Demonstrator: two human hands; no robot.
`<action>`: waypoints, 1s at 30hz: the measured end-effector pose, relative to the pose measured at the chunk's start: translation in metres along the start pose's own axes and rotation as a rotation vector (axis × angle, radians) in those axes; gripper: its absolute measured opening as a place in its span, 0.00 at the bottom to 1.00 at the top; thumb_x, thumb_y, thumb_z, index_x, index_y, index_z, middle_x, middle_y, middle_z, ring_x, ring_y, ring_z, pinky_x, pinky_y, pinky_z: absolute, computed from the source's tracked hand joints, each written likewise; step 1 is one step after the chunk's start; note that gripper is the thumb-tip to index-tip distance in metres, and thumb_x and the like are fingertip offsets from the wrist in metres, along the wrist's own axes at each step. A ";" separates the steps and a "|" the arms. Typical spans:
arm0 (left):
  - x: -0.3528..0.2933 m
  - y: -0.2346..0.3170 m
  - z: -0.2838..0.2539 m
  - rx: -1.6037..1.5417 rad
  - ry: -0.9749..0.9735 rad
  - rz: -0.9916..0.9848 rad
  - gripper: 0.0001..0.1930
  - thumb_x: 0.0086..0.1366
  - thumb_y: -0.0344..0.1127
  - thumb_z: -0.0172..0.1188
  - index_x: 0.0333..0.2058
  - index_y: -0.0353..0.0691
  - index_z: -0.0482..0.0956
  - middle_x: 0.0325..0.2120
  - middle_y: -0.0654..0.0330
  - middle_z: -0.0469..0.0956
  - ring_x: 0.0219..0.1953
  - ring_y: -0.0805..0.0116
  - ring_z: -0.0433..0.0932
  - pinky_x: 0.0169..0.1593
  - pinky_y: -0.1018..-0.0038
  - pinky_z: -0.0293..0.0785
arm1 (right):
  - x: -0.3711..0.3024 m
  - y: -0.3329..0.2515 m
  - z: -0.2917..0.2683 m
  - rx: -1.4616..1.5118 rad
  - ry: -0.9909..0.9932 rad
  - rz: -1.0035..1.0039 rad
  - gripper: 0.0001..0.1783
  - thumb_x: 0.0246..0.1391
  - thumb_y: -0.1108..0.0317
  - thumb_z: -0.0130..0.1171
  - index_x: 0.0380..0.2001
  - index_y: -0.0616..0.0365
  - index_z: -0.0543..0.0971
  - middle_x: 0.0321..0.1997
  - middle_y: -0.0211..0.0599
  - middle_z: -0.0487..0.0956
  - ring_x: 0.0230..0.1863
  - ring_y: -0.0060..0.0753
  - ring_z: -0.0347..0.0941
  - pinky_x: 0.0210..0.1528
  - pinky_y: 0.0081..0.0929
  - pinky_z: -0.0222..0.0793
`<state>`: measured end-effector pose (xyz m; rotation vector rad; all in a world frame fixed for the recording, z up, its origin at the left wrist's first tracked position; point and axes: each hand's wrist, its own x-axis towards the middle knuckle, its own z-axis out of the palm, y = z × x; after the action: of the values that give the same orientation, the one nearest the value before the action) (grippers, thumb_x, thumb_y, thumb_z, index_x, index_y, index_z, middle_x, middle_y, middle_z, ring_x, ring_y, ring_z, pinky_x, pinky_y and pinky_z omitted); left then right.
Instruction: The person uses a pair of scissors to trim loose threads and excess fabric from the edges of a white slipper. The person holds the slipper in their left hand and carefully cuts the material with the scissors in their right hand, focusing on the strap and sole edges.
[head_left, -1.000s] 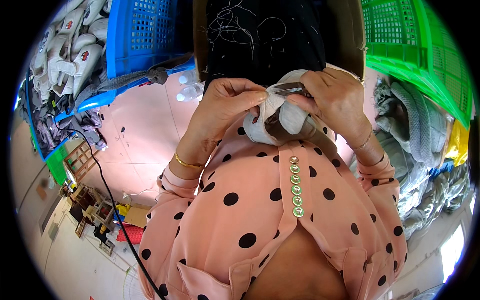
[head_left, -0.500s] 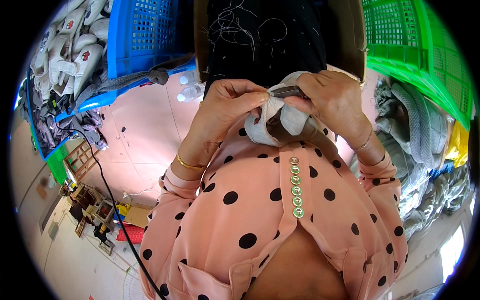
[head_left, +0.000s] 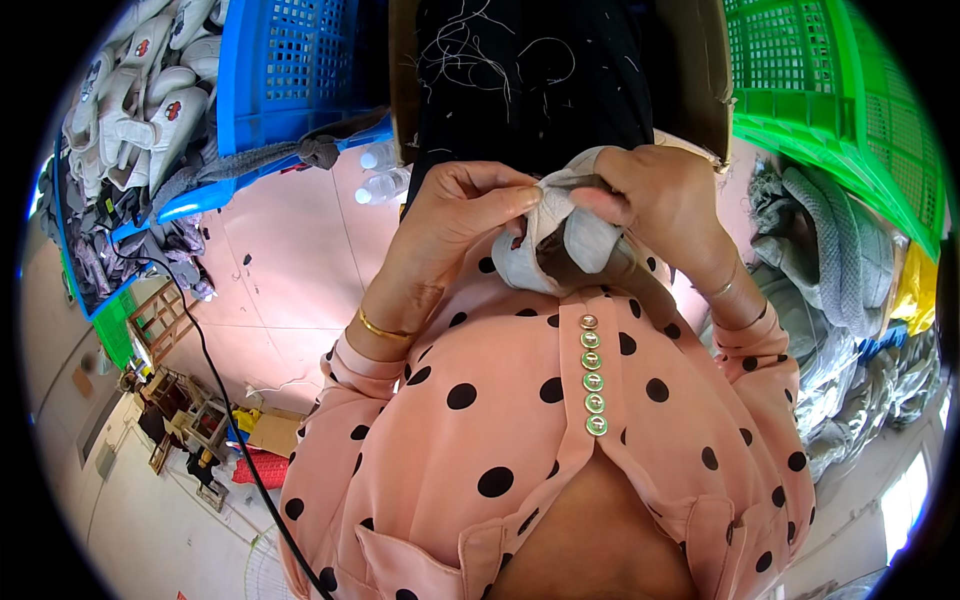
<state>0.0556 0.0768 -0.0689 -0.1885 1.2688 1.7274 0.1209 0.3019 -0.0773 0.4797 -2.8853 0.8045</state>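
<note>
Both hands raised close to chest, forearms bent inward, wrists nearly meeting. L hand [head_left: 450, 215] fingers pinched shut; R hand [head_left: 660, 200] curled, fingertips clamped too.

Pale pink tiled floor [head_left: 290, 290], with two clear plastic bottles [head_left: 380, 170] and black cable [head_left: 215, 380] beside the blue crate [head_left: 290, 70].

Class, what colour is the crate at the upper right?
Green, a slotted plastic crate; it shows best in the head view.
</note>
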 end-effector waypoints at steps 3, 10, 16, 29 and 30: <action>0.000 0.000 -0.001 0.092 0.017 0.027 0.06 0.58 0.27 0.64 0.35 0.33 0.83 0.29 0.59 0.82 0.31 0.76 0.79 0.38 0.79 0.75 | 0.004 0.009 -0.006 0.728 -0.086 0.425 0.19 0.54 0.53 0.63 0.32 0.60 0.78 0.23 0.32 0.77 0.26 0.26 0.74 0.30 0.20 0.69; -0.003 0.007 0.006 0.296 0.032 0.102 0.07 0.60 0.27 0.63 0.36 0.32 0.83 0.28 0.63 0.81 0.29 0.81 0.75 0.35 0.84 0.72 | 0.008 0.000 -0.010 1.054 -0.292 0.566 0.14 0.57 0.67 0.60 0.40 0.69 0.78 0.33 0.29 0.79 0.36 0.15 0.72 0.40 0.16 0.69; -0.007 0.017 0.018 0.620 0.063 0.320 0.06 0.59 0.26 0.63 0.36 0.34 0.82 0.29 0.61 0.82 0.31 0.78 0.78 0.37 0.81 0.74 | 0.009 0.000 0.002 0.967 -0.245 0.558 0.13 0.56 0.66 0.61 0.36 0.68 0.79 0.23 0.32 0.76 0.26 0.13 0.65 0.29 0.18 0.65; 0.000 0.026 0.006 0.721 0.064 0.384 0.09 0.66 0.33 0.58 0.38 0.31 0.80 0.31 0.61 0.81 0.36 0.75 0.78 0.41 0.81 0.73 | 0.017 -0.006 -0.009 0.893 -0.342 0.602 0.11 0.58 0.68 0.59 0.37 0.66 0.77 0.27 0.24 0.75 0.28 0.09 0.63 0.30 0.12 0.62; 0.001 0.025 0.008 0.705 0.035 0.302 0.09 0.66 0.32 0.59 0.39 0.31 0.80 0.31 0.61 0.81 0.36 0.76 0.78 0.41 0.81 0.73 | 0.017 -0.006 -0.009 0.899 -0.320 0.586 0.10 0.58 0.68 0.58 0.37 0.66 0.77 0.27 0.25 0.75 0.29 0.10 0.64 0.31 0.13 0.63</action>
<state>0.0389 0.0838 -0.0494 0.4048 1.9223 1.4094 0.1070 0.2971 -0.0637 -0.2495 -2.7779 2.3159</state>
